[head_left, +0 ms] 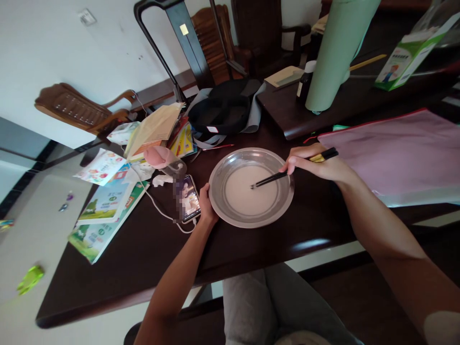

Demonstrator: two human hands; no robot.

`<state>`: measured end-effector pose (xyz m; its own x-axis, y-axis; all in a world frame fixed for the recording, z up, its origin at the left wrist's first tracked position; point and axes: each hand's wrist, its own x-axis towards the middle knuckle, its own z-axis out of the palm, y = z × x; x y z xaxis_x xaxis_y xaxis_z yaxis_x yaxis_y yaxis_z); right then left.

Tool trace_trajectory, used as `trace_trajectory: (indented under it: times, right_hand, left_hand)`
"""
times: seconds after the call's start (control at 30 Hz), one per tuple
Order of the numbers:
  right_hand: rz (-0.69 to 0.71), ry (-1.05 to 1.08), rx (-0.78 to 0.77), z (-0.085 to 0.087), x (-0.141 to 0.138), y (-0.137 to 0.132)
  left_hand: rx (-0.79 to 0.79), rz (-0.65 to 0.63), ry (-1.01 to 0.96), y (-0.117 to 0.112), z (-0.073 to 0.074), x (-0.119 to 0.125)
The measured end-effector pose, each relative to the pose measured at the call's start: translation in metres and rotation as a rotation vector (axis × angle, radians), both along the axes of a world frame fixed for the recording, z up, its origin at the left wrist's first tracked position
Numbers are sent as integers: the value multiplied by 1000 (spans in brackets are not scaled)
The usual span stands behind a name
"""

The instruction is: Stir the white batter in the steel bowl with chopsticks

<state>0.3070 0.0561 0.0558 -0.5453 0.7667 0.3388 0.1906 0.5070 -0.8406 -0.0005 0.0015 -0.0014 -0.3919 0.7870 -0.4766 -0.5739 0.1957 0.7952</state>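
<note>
We see a plain white wall (68, 57) at the far left, bearing a small white square plate (86, 17). Before it we find a brown wooden armchair with a slatted back (81, 108); a dark brown wooden armchair (257, 31) stands farther right. Pale glossy floor (46, 201) spreads left. Light glints on the dark brown polished wooden table (122, 268), near right.

The right fingers (293, 162) hold black chopsticks (271, 179), tips at the whitish liquid (246, 199) in a metal bowl (247, 222); the left fingers (205, 197) grip its side, near a lit phone (191, 200) on the bench (140, 256).
</note>
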Motion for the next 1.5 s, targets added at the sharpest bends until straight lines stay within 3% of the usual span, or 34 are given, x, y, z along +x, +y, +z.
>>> trace_trajectory:
  times: [0.17, 0.4, 0.6, 0.8, 1.03, 1.27, 1.5]
  right_hand:
    - [168, -62, -24, 0, -6, -2]
    - [19, -17, -28, 3, 1, -1]
    - [201, -80, -15, -1, -11, -2]
    - [-18, -27, 2, 2, -2, 0]
    - [204, -90, -48, -1, -11, -2]
    - [10, -53, -60, 4, 0, 0]
    - [201, -82, -47, 0, -11, -1]
  left_hand:
    - [-13, -9, -15, 0, 1, 0]
    - [4, -2, 5, 0, 1, 0]
    - [-30, -30, -23, -1, 3, 0]
    - [-13, 9, -9, 0, 2, 1]
    - [-29, -10, -2, -1, 3, 1]
    - [-31, -2, 0, -1, 3, 0]
    - [-13, 11, -2, -1, 4, 2]
